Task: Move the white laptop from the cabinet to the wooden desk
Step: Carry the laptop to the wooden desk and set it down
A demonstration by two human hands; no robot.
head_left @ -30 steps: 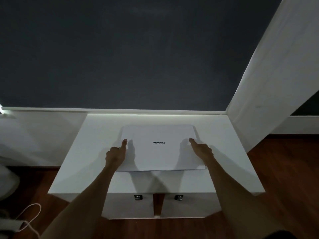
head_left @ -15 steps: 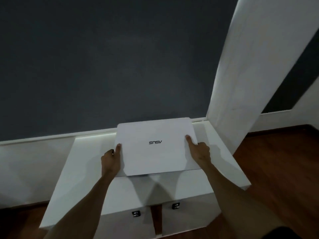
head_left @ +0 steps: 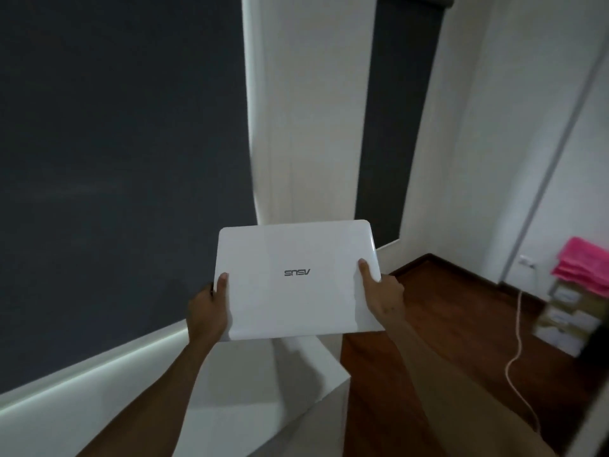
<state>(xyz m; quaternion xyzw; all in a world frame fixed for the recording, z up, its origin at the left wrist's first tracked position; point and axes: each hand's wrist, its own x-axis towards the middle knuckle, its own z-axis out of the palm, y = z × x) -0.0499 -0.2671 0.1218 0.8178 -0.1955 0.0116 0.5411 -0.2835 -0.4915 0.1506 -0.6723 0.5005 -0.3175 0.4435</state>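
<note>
Both hands now carry the white laptop (head_left: 296, 280) clear of the cabinet (head_left: 296, 384): a second ago it lay flat on the cabinet top with hands at its side edges, half a second ago its near edge was tipped up, and now it's fully airborne, lid shut, logo upside down to the wearer. View has also swung right (new in frame: wood floor, a pink cloth (head_left: 585, 265) on stacked boxes, a pale cable (head_left: 517, 344) on the floor). Reads as pickup done, transport leg starting. Wooden desk isn't visible anywhere, so I can't say how far there is to go.

Pose:
- left hand (head_left: 207, 311) clamps the left edge near the near corner, thumb on top of the lid, remaining fingers hidden underneath.
- right hand (head_left: 382, 298) mirrors it on the right edge, thumb lying along the lid, other fingers curled under (mostly hidden).
- Both forearms extended forward, laptop held roughly level at mid-frame, slightly ahead of and above the cabinet's right corner.

Judgement: grip is edge-only on a glossy shell, so a slip is the main risk during the turn; keeping it level and close helps.
</note>
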